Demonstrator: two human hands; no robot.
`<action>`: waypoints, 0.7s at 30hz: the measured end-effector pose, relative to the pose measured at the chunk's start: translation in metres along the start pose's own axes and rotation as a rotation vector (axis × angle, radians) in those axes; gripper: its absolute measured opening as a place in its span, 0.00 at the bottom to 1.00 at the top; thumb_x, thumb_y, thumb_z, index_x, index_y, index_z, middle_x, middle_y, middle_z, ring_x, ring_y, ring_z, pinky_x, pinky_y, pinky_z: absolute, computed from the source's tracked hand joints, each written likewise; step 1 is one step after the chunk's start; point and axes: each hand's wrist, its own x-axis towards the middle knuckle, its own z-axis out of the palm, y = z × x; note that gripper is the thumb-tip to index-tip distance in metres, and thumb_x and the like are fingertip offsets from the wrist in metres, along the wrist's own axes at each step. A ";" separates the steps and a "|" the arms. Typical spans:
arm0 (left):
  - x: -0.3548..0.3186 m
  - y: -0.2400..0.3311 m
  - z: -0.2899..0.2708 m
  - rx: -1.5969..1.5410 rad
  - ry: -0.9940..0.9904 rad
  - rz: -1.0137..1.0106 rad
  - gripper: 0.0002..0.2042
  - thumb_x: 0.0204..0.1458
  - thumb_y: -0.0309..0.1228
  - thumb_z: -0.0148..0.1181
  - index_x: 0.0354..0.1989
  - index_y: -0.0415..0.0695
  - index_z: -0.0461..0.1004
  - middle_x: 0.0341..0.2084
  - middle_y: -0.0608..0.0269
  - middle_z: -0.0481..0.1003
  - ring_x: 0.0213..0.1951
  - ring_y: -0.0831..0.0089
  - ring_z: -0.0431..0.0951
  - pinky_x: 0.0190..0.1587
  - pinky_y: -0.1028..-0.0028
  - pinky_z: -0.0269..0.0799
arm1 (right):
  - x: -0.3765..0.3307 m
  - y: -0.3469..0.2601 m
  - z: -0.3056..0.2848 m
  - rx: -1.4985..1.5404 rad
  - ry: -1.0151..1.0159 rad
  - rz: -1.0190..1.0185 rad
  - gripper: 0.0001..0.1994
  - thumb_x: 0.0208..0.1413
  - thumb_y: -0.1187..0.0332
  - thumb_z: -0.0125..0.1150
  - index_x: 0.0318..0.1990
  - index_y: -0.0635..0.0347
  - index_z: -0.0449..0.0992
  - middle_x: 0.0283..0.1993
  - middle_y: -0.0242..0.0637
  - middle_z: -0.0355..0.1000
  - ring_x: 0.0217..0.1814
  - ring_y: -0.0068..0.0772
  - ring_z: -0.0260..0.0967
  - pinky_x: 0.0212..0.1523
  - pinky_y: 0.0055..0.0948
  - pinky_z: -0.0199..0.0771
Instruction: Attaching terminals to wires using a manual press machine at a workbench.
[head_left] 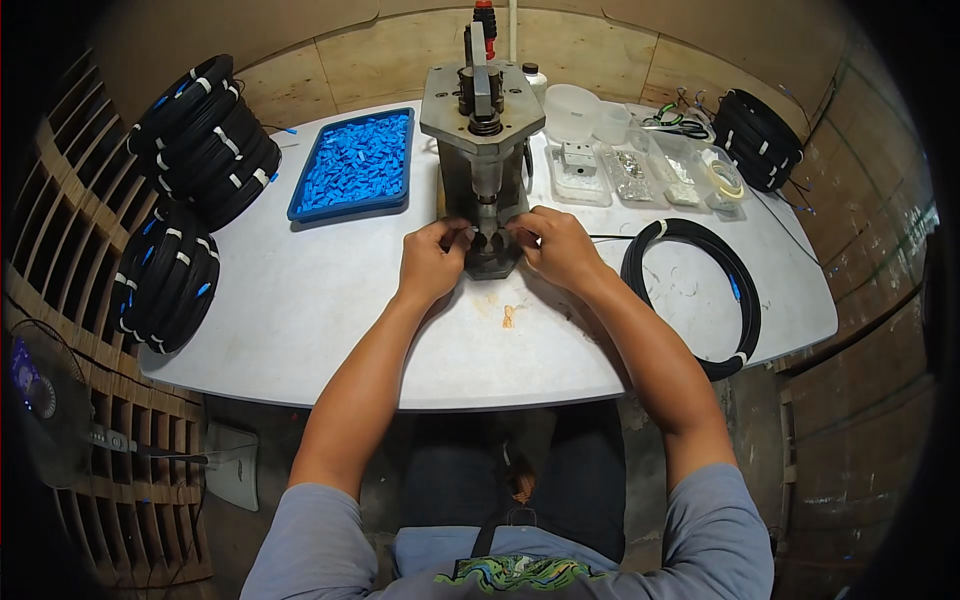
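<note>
A metal bench press (482, 150) stands upright at the middle of the table, and both hands are at its lower tooling. My left hand (432, 260) is closed at the left side of the press, thumb and fingers pinched together; what it holds, if anything, is too small to make out. On the other side my right hand (560, 245) is closed on the end of a black cable, its fingertips close to the tooling. That cable runs back to a black cable coil (745, 290) lying flat at the right, tied with white bands.
At the left are stacked black cable coils (205, 150) and a blue tray (410, 160) of small blue connectors. Behind the right hand stand clear plastic boxes (630, 178) of small parts, scissors (690, 128) and more coils (755, 140). Orange scraps (508, 317) lie in front of the press.
</note>
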 end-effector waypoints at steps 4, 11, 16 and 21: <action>0.000 -0.003 0.003 -0.017 0.033 0.006 0.09 0.50 0.28 0.61 0.37 0.37 0.80 0.22 0.54 0.79 0.24 0.71 0.79 0.32 0.74 0.73 | 0.000 0.000 0.001 -0.018 0.000 0.014 0.10 0.43 0.75 0.58 0.35 0.56 0.79 0.29 0.38 0.71 0.33 0.43 0.72 0.36 0.37 0.73; 0.000 -0.003 0.003 -0.037 0.040 0.009 0.08 0.50 0.28 0.61 0.36 0.37 0.79 0.22 0.53 0.79 0.24 0.71 0.79 0.32 0.73 0.73 | 0.000 0.002 0.003 -0.033 0.018 0.009 0.11 0.43 0.75 0.58 0.36 0.55 0.79 0.30 0.39 0.72 0.34 0.43 0.72 0.36 0.37 0.73; 0.000 -0.002 0.002 -0.011 0.045 0.015 0.08 0.50 0.28 0.61 0.36 0.38 0.79 0.22 0.53 0.79 0.24 0.70 0.79 0.32 0.73 0.73 | 0.000 0.003 0.004 -0.023 0.017 0.008 0.12 0.43 0.76 0.57 0.37 0.55 0.79 0.30 0.39 0.72 0.34 0.43 0.72 0.36 0.37 0.73; 0.000 0.001 0.002 -0.021 0.034 0.016 0.08 0.50 0.28 0.61 0.37 0.38 0.79 0.22 0.53 0.79 0.25 0.70 0.80 0.32 0.73 0.74 | -0.001 0.004 0.004 -0.009 0.022 0.015 0.12 0.42 0.76 0.57 0.37 0.55 0.79 0.30 0.38 0.72 0.34 0.43 0.72 0.36 0.36 0.74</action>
